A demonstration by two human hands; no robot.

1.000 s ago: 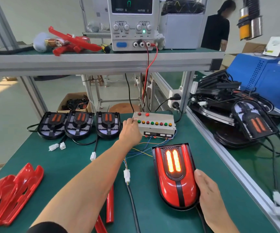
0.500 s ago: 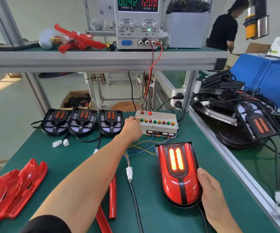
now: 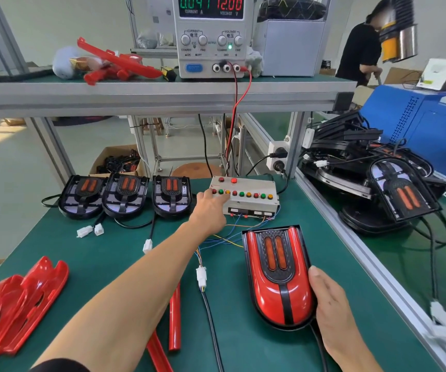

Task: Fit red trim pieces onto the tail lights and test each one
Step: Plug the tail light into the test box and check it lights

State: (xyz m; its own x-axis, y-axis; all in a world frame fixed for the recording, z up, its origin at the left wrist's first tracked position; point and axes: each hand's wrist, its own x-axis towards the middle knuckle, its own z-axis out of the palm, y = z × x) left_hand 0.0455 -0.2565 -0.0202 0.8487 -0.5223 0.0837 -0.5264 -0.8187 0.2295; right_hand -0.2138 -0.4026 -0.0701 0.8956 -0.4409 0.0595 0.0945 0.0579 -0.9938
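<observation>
The two strips in the middle of the trimmed tail light [image 3: 279, 275] have gone dull orange, where half a second ago they glowed bright, and the green readout on the power supply [image 3: 211, 36] on the shelf reads a hair lower than it did. I take that to mean one lamp function has just been switched off and the check is moving along the row of buttons, so this unit is partway through its test rather than finished. The left hand [image 3: 211, 208] is stretched far forward, arm nearly straight, and rests against the near left corner of the button box [image 3: 246, 196], fingers curled toward the first coloured buttons; it seems to press one, though which one I cannot tell from here, and it grasps nothing. The right hand [image 3: 329, 299] lies against the right lower edge of the tail light, thumb up along its side, fingers loosely bent round the rim to steady it on the green bench [image 3: 323, 345]. That light sits near the front of the bench, just right of centre, its cable trailing off toward the near edge. Three bare tail lights [image 3: 125, 194] wait in a row at the back left, and loose red trim pieces [image 3: 18, 302] lie at the near left corner.
</observation>
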